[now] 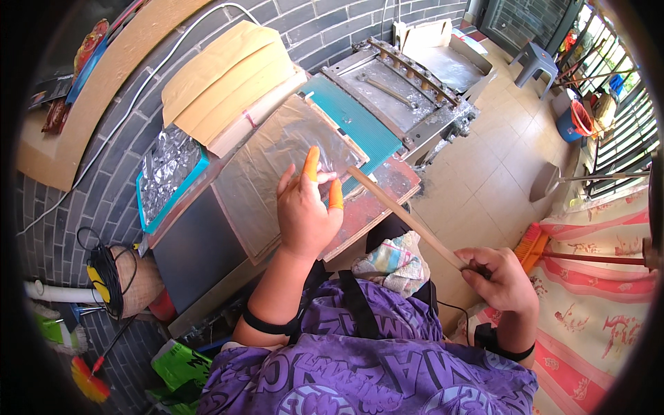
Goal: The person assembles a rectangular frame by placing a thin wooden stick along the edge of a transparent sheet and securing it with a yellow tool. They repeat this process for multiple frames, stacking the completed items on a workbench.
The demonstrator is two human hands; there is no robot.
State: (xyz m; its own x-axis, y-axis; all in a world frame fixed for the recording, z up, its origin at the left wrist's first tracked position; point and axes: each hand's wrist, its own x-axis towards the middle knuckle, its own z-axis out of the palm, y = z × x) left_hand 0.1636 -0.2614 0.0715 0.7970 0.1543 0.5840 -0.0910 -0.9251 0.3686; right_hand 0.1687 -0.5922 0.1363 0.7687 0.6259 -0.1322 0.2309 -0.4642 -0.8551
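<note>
My right hand point(500, 277) pinches one end of a long, thin wooden stick point(410, 220). The stick slants up and left, and its far end lies near the fingers of my left hand point(311, 205). Orange finger cots cover two left fingertips; that hand is raised with its fingers apart over a board covered with a crinkled foil or film sheet point(259, 171). Beyond that board lies a ribbed teal mat point(358, 119). Under it shows a worn red board point(397, 179).
A teal tray point(181, 194) of foil scraps and a stack of tan paper point(228, 83) stand at the left. A metal frame point(332, 78) bearing a wrench point(389, 91) is at the back. A patterned cloth point(394, 264) lies before me. A grey stool point(537, 65) stands on the floor.
</note>
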